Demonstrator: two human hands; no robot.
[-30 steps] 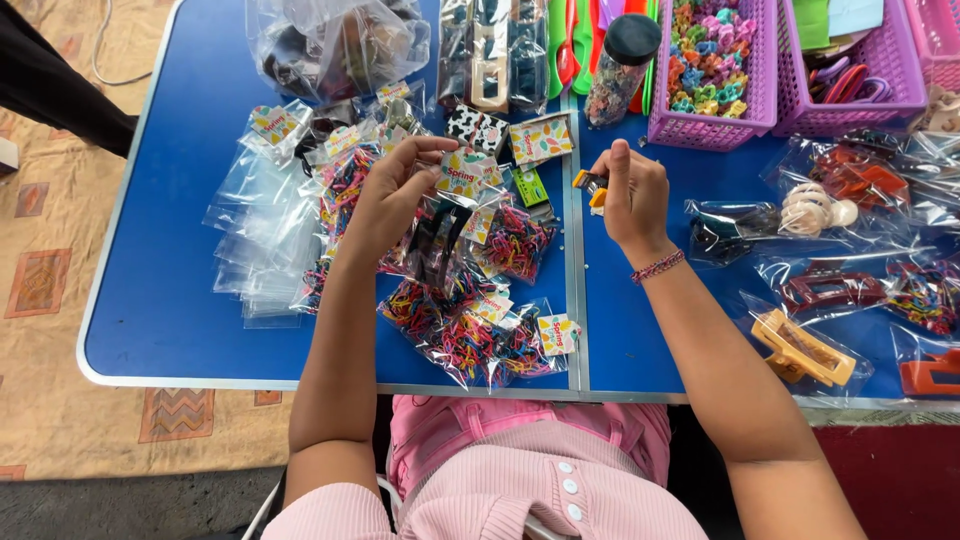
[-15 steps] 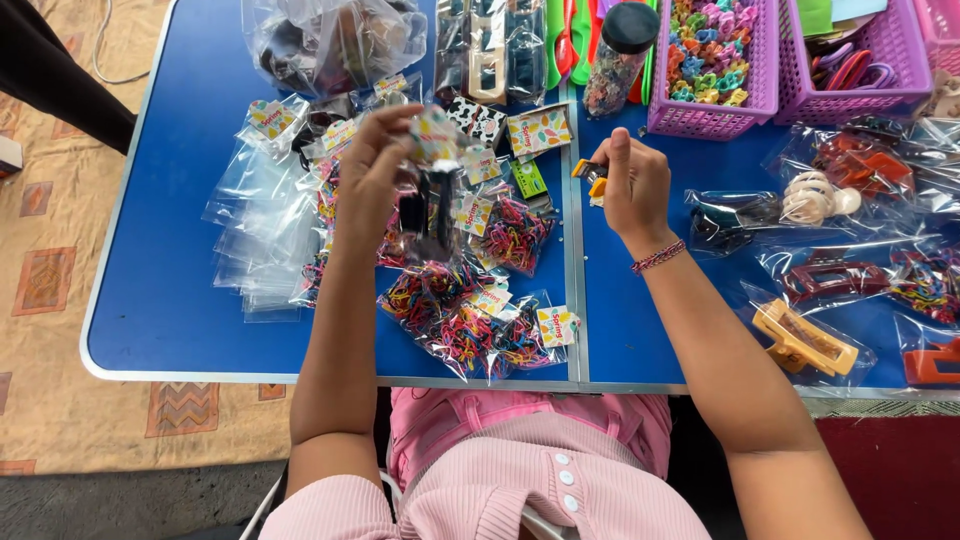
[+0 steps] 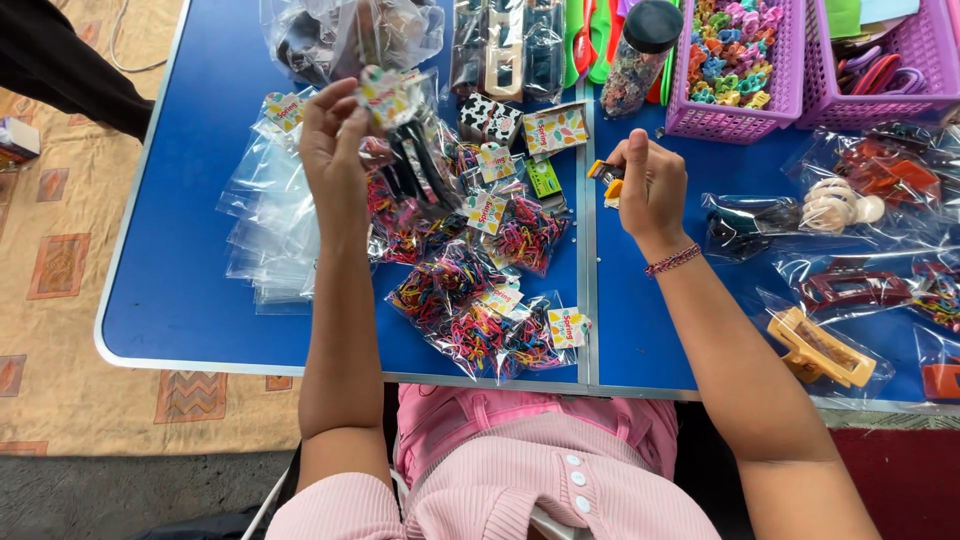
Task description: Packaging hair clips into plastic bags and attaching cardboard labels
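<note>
Above a blue table (image 3: 190, 300), the left hand (image 3: 335, 140) has lifted a carded packet (image 3: 392, 100), fingers pinched shut on it (right hand (image 3: 650, 185) stays curled around a small orange clip (image 3: 606, 180)).

The left hand (image 3: 335, 135) is lifted up above the blue tabletop (image 3: 190, 280). Its fingers (image 3: 345, 100) pinch a clear packet (image 3: 410, 150) with a bright paper top and dark things inside. Under it lies a pile of little bags of colourful hair ties (image 3: 480, 310). The right hand (image 3: 655, 185) is closed around a small orange and black thing (image 3: 605, 180). A purple basket (image 3: 735, 120) of tiny clips sits near it.
</note>
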